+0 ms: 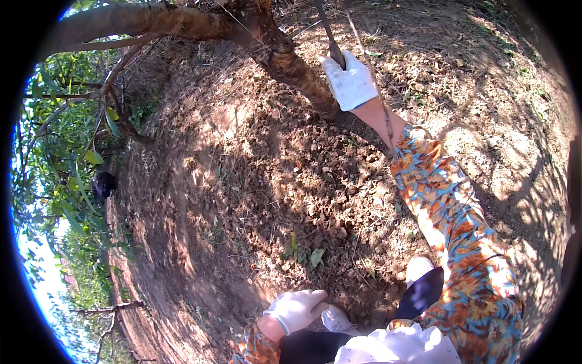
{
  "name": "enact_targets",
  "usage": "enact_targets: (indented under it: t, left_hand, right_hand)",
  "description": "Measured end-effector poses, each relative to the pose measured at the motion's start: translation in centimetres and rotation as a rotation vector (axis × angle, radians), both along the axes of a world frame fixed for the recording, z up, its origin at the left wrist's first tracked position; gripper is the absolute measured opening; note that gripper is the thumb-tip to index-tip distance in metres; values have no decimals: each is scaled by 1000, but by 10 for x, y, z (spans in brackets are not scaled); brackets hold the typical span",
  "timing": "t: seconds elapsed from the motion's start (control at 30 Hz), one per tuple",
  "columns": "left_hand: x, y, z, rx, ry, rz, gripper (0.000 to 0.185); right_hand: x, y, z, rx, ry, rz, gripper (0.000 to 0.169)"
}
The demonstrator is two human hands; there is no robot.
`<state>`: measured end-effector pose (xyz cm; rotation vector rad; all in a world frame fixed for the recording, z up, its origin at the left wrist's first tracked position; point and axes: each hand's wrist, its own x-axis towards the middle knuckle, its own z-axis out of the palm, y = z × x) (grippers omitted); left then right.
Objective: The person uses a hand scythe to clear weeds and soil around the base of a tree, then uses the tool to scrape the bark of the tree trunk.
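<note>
My right hand (pixel 352 79), in a white work glove, reaches forward beside the tree trunk (pixel 309 82). It grips the thicker near end of a dark, slender rod (pixel 325 22), which runs out of view at the top. Whether the rod is a tool handle or a stick cannot be told. A thin bare twig (pixel 357 32) passes along the wrist and forearm. Low in the view, my left hand (pixel 295 310), also gloved in white, hangs by my dark-trousered leg (pixel 313 348). Its fingers are curled and its palm is hidden; nothing shows in it.
Broken, cloddy soil (pixel 332 191) surrounds the trunk's base. A thick branch (pixel 136 20) crosses the upper left, with leafy boughs (pixel 68 173) below it. My shoes (pixel 337 321) stand on the soil. A dark object (pixel 104 184) sits by the foliage at left.
</note>
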<state>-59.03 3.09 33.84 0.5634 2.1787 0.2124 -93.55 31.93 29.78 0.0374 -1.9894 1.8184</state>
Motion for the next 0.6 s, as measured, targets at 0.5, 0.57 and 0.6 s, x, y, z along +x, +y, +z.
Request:
enact_targets:
  t: [0.5,0.57,0.6]
  left_hand:
    - [9,-11,4,37,57,21,32]
    - [4,-6,2,36,49,7,32]
    - [3,-5,3,33,47,5,32]
  right_hand:
    - [23,-34,51,233,-24,-79,51]
    - [2,-31,75,425,-60,-134,51]
    - [5,-35,87,507,-74,-161,51]
